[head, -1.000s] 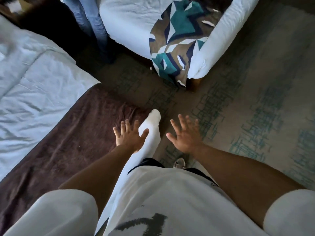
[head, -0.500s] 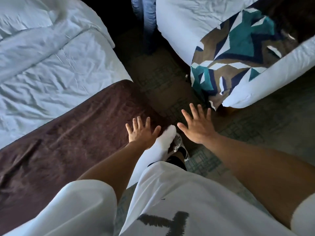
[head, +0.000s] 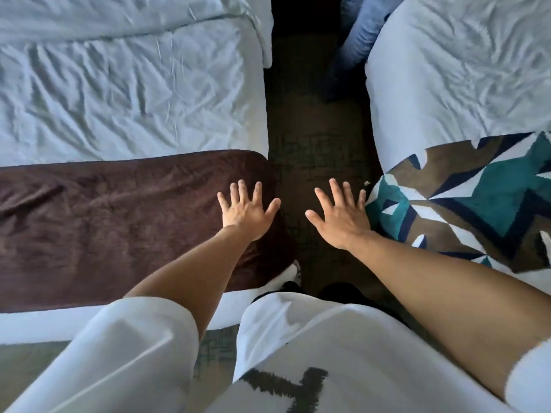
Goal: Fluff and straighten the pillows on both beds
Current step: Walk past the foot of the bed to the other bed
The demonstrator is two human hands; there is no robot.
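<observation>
**Two open hands in the aisle between two beds**

The left bed (head: 119, 93) fills the frame from nine o'clock to eleven o'clock. Its white cover is much wrinkled. The right bed (head: 465, 70) takes the area from one o'clock to three o'clock and has the same wrinkled white cover. No pillow is visible in this view, so I cannot tell where the pillows lie.

Across the foot of the left bed, at about nine o'clock, lies a dark brown runner (head: 104, 222). On the foot of the right bed, at about three o'clock, lies a patterned runner (head: 477, 204) in teal, brown, navy and white. Between the beds a strip of dark carpet (head: 316, 138) runs from the centre up to twelve o'clock.

At six o'clock is the white shirt (head: 313, 347) of the person, with a dark mark on the front. At about one o'clock, beside the right bed, is a leg in blue jeans (head: 354, 40) of a second person.

The left hand (head: 246, 213) is just left of the centre, over the end of the brown runner; whether it touches the fabric I cannot tell. Its fingers are spread apart and hold nothing. The right hand (head: 340, 216) is just right of the centre, over the carpet and close beside the edge of the patterned runner. Its fingers are also spread apart and empty.
</observation>
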